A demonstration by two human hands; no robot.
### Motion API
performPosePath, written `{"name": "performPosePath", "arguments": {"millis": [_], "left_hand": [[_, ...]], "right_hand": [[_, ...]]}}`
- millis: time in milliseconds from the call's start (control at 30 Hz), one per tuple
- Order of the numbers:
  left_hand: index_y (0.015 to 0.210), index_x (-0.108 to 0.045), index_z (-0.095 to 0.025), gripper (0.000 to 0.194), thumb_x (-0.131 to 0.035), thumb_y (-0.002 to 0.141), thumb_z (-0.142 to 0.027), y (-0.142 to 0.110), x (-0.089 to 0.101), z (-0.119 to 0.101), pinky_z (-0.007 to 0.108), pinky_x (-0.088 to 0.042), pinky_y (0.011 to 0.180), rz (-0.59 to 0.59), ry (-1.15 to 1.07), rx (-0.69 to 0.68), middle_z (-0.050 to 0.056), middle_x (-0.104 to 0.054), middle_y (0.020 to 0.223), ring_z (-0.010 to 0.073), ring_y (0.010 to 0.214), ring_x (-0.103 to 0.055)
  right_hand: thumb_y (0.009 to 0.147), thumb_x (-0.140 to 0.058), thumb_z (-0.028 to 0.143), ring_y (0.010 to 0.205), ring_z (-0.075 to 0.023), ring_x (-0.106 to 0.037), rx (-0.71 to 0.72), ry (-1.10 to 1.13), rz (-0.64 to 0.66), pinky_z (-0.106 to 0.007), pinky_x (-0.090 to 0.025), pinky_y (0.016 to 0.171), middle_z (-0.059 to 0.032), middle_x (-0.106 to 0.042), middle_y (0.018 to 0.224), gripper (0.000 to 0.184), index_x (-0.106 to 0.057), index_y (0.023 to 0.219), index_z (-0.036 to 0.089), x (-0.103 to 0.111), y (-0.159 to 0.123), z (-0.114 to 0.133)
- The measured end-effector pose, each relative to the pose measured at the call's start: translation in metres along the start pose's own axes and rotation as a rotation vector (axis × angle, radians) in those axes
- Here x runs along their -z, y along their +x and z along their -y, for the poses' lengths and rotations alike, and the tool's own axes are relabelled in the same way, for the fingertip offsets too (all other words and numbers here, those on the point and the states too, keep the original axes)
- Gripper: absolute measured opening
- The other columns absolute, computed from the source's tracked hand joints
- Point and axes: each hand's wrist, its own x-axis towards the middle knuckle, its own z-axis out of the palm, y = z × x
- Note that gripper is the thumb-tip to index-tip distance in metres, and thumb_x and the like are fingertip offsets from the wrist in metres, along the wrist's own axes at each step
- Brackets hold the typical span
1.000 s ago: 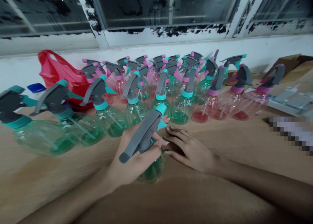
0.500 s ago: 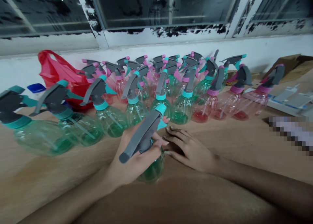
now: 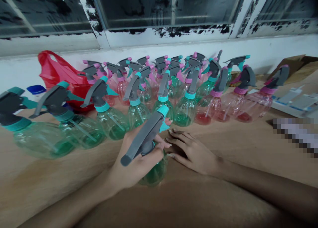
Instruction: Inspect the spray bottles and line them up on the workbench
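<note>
My left hand (image 3: pixel 135 158) is wrapped round the neck of a green spray bottle (image 3: pixel 155 171) with a grey and teal trigger head. That bottle stands on the wooden table, and its collar is mostly hidden by my fingers. Just to its right, my right hand (image 3: pixel 192 150) lies palm down on the tabletop, fingers stretched out and slightly apart, holding nothing. Behind both hands runs a row of similar spray bottles, among them a green one (image 3: pixel 184 117) with a teal collar and a pink one (image 3: pixel 205 112) with a pink collar.
More green and pink spray bottles crowd toward the wall. A red plastic bag (image 3: pixel 62 75) sits at the back left beside a blue cap (image 3: pixel 36 89). At the right are a cardboard box (image 3: pixel 295 67), a white tray (image 3: pixel 285 107) and a blurred-out flat object (image 3: pixel 296 133).
</note>
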Motion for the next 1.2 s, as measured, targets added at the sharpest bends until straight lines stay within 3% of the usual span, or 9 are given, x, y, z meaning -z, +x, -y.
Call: {"name": "performPosePath", "arguments": {"millis": [200,400,700,800,1000,1200], "left_hand": [[0.088,-0.066,-0.021,0.022,-0.049,0.076,-0.024,-0.0005,-0.0002,0.0004,0.027,-0.049,0.052,0.002,0.045,0.023,0.001,-0.071,0.074,0.0156,0.054,-0.061],[0.102,-0.062,-0.021,0.03,-0.051,0.074,-0.024,0.0003,-0.0004,-0.0007,0.029,-0.051,0.054,-0.012,0.003,0.01,0.001,-0.071,0.074,0.0163,0.056,-0.061],[0.097,-0.064,-0.02,0.027,-0.048,0.075,-0.024,-0.0004,0.0011,-0.0011,0.027,-0.048,0.049,0.021,0.047,0.018,0.001,-0.07,0.075,0.0142,0.049,-0.057],[0.086,-0.064,-0.02,0.02,-0.047,0.076,-0.025,-0.001,0.002,0.0009,0.028,-0.049,0.05,0.044,0.082,0.021,0.001,-0.069,0.073,0.0137,0.047,-0.056],[0.07,-0.062,-0.021,0.015,-0.048,0.075,-0.022,0.0006,0.0036,0.003,0.032,-0.052,0.075,0.018,0.096,-0.073,0.002,-0.068,0.084,0.0175,0.072,-0.064],[0.072,-0.061,-0.023,0.013,-0.049,0.076,-0.024,-0.0019,0.0016,0.0016,0.03,-0.053,0.072,-0.005,0.079,-0.002,0.0,-0.067,0.078,0.0195,0.079,-0.066]], "right_hand": [[0.089,-0.048,0.042,0.127,-0.0273,-0.041,-0.001,-0.003,0.002,-0.05,-0.039,0.101,-0.0139,-0.053,0.131,0.044,-0.053,0.125,0.017,-0.0002,0.0001,-0.0001],[0.089,-0.048,0.043,0.127,-0.027,-0.042,0.002,0.002,-0.01,-0.049,-0.039,0.101,-0.0146,-0.054,0.13,0.046,-0.052,0.125,0.016,0.0,0.0002,0.0003],[0.089,-0.047,0.043,0.128,-0.0273,-0.041,-0.004,-0.014,0.014,-0.05,-0.038,0.102,-0.0145,-0.052,0.132,0.046,-0.052,0.126,0.016,0.0,0.0002,0.0],[0.09,-0.046,0.044,0.128,-0.0271,-0.041,-0.006,-0.013,0.009,-0.05,-0.038,0.101,-0.0141,-0.052,0.132,0.046,-0.053,0.125,0.016,0.0005,0.0002,0.0003],[0.09,-0.046,0.045,0.129,-0.0263,-0.039,-0.009,-0.027,0.024,-0.048,-0.037,0.103,-0.014,-0.052,0.132,0.049,-0.05,0.128,0.015,-0.0001,0.0003,-0.0005],[0.09,-0.045,0.046,0.128,-0.026,-0.04,-0.011,-0.021,0.02,-0.047,-0.036,0.103,-0.0134,-0.054,0.13,0.049,-0.052,0.127,0.015,-0.001,0.0006,-0.0005]]}}
